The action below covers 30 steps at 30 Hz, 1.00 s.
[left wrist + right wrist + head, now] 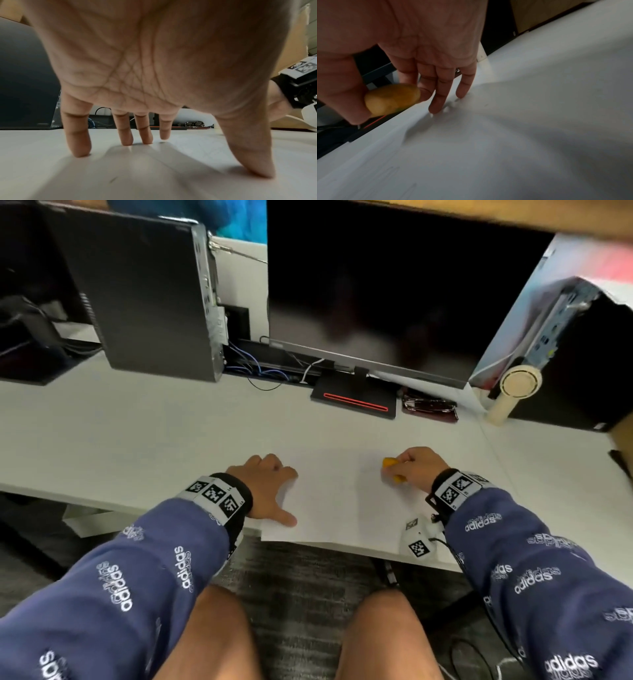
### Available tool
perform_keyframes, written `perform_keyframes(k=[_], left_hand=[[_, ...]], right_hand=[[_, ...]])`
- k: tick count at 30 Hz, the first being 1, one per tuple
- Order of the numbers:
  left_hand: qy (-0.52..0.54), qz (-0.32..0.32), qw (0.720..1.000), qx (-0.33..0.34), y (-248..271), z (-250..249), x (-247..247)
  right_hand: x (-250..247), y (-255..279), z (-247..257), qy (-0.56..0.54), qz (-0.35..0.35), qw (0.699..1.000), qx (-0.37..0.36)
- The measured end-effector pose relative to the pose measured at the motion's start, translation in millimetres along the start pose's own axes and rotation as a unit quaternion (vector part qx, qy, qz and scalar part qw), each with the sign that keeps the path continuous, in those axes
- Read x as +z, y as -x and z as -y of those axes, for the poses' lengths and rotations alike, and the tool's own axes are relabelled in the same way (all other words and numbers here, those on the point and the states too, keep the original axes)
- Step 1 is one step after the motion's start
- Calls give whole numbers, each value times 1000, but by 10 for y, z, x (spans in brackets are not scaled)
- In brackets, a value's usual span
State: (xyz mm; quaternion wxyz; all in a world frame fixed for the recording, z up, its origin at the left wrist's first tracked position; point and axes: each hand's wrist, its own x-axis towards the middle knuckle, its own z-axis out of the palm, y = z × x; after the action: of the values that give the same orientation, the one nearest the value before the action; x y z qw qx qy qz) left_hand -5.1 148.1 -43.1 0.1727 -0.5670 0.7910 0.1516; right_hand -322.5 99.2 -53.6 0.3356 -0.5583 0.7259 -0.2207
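Note:
A white sheet of paper lies at the front edge of the white desk. My left hand presses on its left side with straight, spread fingers and thumb. My right hand pinches a small yellow eraser-like block between thumb and index finger just above the paper's right part. In the right wrist view the yellow block shows clearly, with the other fingertips touching the paper, which bears faint pencil lines.
A dark monitor on a black stand sits behind the paper. A computer tower stands at the left, another at the right. Glasses and a cream handheld fan lie right of the stand.

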Motion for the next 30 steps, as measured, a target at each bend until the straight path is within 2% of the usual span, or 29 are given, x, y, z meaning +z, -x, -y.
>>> perform_keyframes(k=[6, 11, 19, 30], left_hand=[[28, -16, 999, -18, -56, 126, 76], [49, 13, 999, -10, -133, 164, 296], [85, -19, 996, -12, -176, 109, 370], [90, -84, 992, -21, -158, 53, 425]], right_hand=[[81, -126, -25, 55, 36, 997, -37], [15, -291, -42, 67, 61, 994, -69], [-112, -220, 3, 72, 68, 991, -94], [-151, 35, -282, 28, 69, 993, -91]])
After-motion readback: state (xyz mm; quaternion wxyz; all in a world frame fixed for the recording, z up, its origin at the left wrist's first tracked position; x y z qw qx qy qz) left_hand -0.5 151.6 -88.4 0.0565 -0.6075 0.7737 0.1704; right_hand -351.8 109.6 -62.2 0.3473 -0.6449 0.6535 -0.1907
